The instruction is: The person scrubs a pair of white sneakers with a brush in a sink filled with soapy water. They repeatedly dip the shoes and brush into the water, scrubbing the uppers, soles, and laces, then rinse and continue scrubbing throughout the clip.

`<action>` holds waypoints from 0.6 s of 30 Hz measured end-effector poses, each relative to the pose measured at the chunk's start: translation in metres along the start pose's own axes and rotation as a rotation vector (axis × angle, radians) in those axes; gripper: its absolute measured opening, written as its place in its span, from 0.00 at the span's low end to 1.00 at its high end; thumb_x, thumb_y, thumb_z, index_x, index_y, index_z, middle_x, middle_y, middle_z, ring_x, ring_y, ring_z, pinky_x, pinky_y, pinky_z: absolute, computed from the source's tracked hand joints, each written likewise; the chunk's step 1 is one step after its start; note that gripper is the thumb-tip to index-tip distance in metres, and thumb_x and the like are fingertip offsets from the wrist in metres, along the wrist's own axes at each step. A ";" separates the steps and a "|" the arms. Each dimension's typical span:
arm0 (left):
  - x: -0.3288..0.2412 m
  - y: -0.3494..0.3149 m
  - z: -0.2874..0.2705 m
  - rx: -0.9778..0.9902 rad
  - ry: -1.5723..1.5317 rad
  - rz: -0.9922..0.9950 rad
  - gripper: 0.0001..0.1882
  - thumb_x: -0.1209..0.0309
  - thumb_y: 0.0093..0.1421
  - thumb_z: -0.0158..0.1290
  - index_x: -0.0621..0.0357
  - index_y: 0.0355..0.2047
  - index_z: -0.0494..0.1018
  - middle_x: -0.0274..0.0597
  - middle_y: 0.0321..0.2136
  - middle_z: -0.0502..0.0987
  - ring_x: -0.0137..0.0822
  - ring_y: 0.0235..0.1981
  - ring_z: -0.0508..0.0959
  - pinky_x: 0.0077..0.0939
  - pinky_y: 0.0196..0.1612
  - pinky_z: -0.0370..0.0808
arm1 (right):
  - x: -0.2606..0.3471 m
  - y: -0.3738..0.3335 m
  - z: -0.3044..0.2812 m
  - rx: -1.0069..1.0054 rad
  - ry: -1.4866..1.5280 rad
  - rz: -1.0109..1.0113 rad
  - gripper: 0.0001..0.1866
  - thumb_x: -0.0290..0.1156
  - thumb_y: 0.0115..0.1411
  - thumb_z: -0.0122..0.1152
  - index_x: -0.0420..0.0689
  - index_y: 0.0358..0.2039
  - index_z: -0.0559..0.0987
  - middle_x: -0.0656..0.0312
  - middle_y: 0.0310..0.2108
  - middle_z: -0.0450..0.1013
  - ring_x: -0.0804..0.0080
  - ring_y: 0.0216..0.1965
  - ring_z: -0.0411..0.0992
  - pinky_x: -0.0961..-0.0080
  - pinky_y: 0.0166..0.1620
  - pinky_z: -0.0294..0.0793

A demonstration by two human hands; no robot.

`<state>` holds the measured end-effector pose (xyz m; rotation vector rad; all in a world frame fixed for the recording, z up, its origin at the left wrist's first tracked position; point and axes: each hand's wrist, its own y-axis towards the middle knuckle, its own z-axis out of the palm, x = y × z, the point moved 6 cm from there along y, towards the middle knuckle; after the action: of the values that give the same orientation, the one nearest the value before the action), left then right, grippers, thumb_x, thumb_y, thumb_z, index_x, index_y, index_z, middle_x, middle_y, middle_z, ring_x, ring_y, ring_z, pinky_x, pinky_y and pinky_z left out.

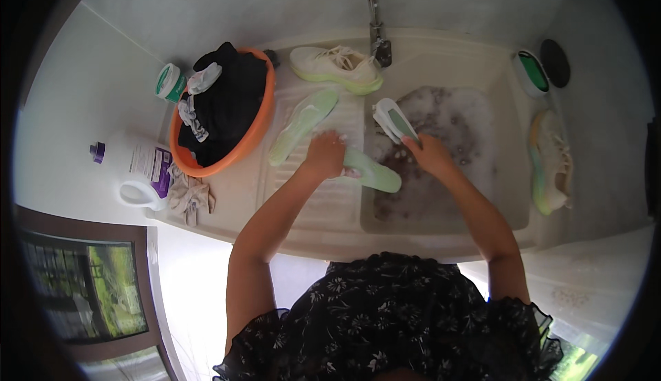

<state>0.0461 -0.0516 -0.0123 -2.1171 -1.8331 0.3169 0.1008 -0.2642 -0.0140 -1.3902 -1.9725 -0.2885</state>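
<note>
Head: basin (264, 109) beside loose insole (303, 128)

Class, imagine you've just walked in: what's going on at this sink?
A person's left hand holds a pale green insole that reaches over the sink's edge. The right hand holds what looks like a white-and-green scrub brush above soapy water. A second insole lies on the ribbed drainboard. One pale shoe is near the tap; another shoe is on the sink's right side.
</note>
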 end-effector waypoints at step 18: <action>0.028 -0.105 0.056 -0.488 -0.352 -0.459 0.32 0.57 0.42 0.60 0.65 0.41 0.63 0.51 0.39 0.64 0.48 0.43 0.65 0.38 0.42 0.66 | 0.105 -0.008 0.065 0.164 -0.424 -0.276 0.26 0.52 0.56 0.46 0.37 0.29 0.72 0.49 0.22 0.72 0.55 0.27 0.73 0.62 0.28 0.72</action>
<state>-0.0667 -0.0056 -0.0230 -1.9121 -2.7681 0.1405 0.0482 -0.1550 0.0082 -1.1401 -2.4787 0.0531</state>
